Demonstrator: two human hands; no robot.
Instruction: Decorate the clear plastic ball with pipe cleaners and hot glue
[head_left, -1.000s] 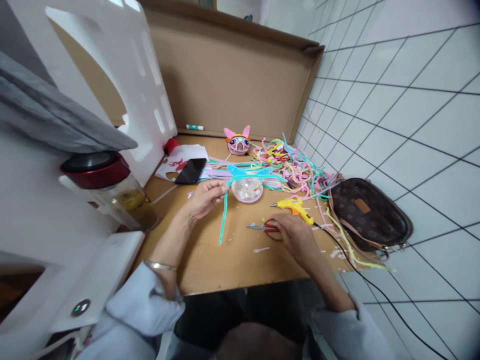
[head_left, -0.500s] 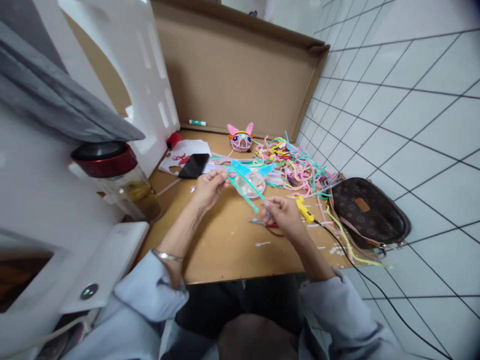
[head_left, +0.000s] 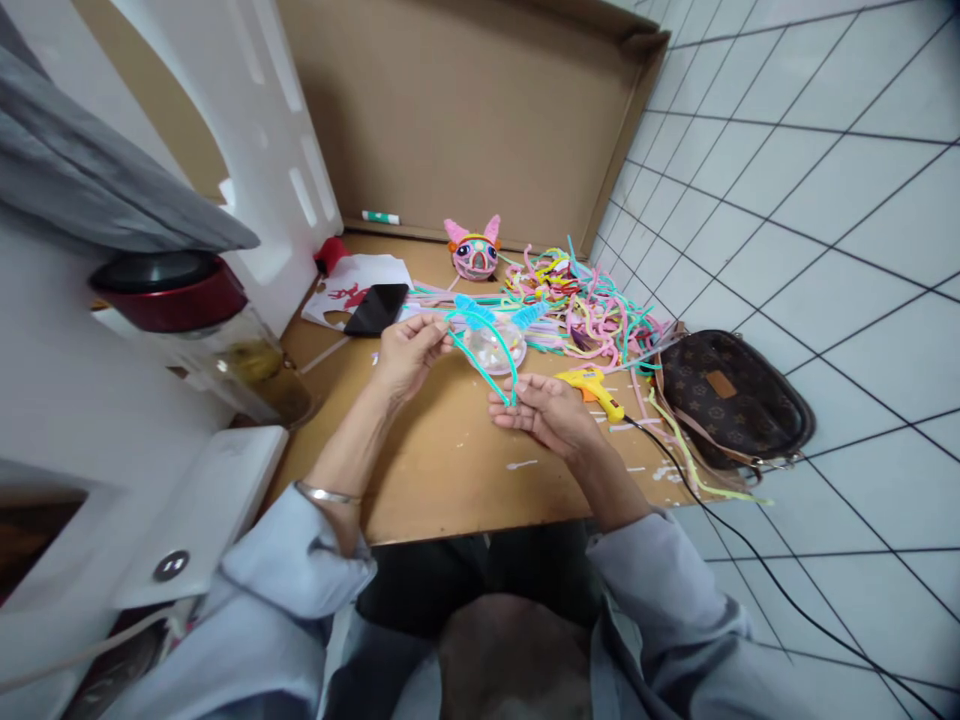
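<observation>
My right hand (head_left: 546, 412) has left the scissors and is now pinching the free end of the teal pipe cleaner (head_left: 487, 350); my left hand (head_left: 405, 352) is gripping the other end, arching it over the clear ball (head_left: 491, 345).

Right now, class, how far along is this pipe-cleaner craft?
Done: a finished pink-eared pipe-cleaner head stands at the back. In hand: the left hand and right hand bend a teal pipe cleaner over a clear plastic ball with blue ears. Left: that ball looks mostly bare.
</observation>
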